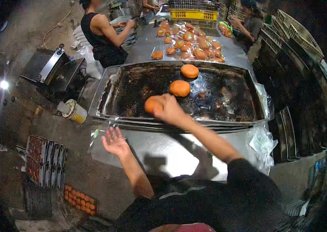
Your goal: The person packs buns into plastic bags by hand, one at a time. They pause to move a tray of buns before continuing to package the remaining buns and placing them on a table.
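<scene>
My right hand (168, 110) is closed around a round orange-brown bun (152, 104) over the near side of a dark, greasy baking tray (132, 83). Two more buns lie on that tray: one (179, 88) just beyond my right hand, another (189, 71) by the far rim. Palm up with fingers spread, my left hand (116, 143) is in front of the tray's near left edge. Beside its fingers is a clear plastic bag (96, 134) with a green label; whether they touch is hard to tell.
Bagged buns (200, 53) cover the metal table beyond the tray, before a yellow crate (193, 15). Plastic bags (262, 142) hang at the right. Left, a bucket (74, 111) stands on the floor. Co-workers stand at far left (101, 34) and far right (250, 27).
</scene>
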`<state>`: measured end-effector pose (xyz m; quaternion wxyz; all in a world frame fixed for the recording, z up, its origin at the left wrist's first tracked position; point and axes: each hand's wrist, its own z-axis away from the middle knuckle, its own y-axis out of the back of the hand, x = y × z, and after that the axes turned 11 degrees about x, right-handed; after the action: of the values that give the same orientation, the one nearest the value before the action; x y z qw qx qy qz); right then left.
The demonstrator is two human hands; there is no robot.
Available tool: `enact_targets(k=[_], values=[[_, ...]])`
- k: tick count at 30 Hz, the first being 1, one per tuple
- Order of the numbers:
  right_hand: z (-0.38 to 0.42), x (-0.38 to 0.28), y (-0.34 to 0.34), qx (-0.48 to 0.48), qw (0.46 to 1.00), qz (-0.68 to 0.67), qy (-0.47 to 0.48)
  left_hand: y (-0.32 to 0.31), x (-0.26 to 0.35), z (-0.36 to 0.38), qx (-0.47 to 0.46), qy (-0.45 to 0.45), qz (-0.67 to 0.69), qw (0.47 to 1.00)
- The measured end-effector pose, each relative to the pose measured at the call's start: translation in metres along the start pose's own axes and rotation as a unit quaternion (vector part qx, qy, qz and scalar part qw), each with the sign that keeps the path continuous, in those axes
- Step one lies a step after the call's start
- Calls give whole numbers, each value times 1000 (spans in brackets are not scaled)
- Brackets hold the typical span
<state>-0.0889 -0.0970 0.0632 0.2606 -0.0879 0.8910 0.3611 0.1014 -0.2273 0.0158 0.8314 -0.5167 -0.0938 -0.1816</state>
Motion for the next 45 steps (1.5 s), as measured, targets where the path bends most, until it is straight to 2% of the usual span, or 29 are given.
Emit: enact_targets(k=[2,3,4,6,9,10,12,14,16,18,20,22,23,24,26,27,28,30,32,33,34,35,36,38,40,42,43,44,45], values=[[18,-41,-3,127,979,-14,160,-2,-21,11,-63,-5,-49,997],[23,-52,-3,94,984,-28,152,-6,-33,29,-143,56,-90,984],[27,-61,-3,64,987,-43,142,-6,-46,39,-183,90,-132,970],[24,-63,-4,85,989,-45,111,-10,-58,61,-257,224,-71,937],[31,-60,-8,231,933,-258,-97,-19,-75,97,-229,242,-69,940],[33,-56,0,231,933,-261,-93,-13,-82,92,-232,238,-69,941],[45,-37,27,152,982,-32,-106,12,-95,74,-364,426,-39,827],[17,6,52,-13,972,120,-202,33,-104,119,-339,339,-286,829],[-38,31,83,164,974,107,-116,67,-125,145,-536,345,-393,662],[-93,52,101,272,945,159,-87,109,-142,180,-556,332,-551,526],[-109,56,106,287,951,110,-38,150,-160,200,-715,62,-571,399],[-68,29,121,202,979,-15,-5,199,-181,192,-752,92,-555,343],[-29,33,115,234,972,-9,22,241,-203,178,-804,-20,-469,365],[18,30,114,226,969,-91,-32,271,-220,160,-806,-18,-466,365],[128,35,115,123,971,-123,-164,298,-244,139,-762,-64,-630,131],[187,37,122,31,937,-170,-305,295,-244,139,-764,-61,-629,131],[241,32,126,-17,876,-147,-460,288,-238,138,-726,49,-640,246],[330,37,119,-69,806,-244,-535,265,-221,132,-594,263,-612,450],[330,17,133,-126,857,-126,-483,224,-209,156,-611,281,-629,390],[324,14,138,-82,888,-122,-436,204,-203,168,-620,289,-636,358],[319,16,141,-37,915,-121,-382,201,-204,173,-598,368,-626,338],[333,28,135,-7,899,-173,-403,205,-209,186,-657,264,-628,322],[340,29,134,-15,899,-175,-401,204,-205,195,-652,263,-631,329],[352,29,138,-14,878,-60,-475,199,-199,213,-557,199,-702,397],[351,14,138,20,884,65,-462,202,-197,213,-561,180,-687,425],[354,15,121,98,888,9,-449,163,-177,236,-572,182,-641,478],[348,17,115,78,867,-48,-490,167,-178,232,-583,126,-593,542],[324,9,117,107,810,-158,-555,157,-175,227,-552,147,-606,554],[300,14,126,36,693,-277,-665,134,-169,228,-602,-4,-570,559]])
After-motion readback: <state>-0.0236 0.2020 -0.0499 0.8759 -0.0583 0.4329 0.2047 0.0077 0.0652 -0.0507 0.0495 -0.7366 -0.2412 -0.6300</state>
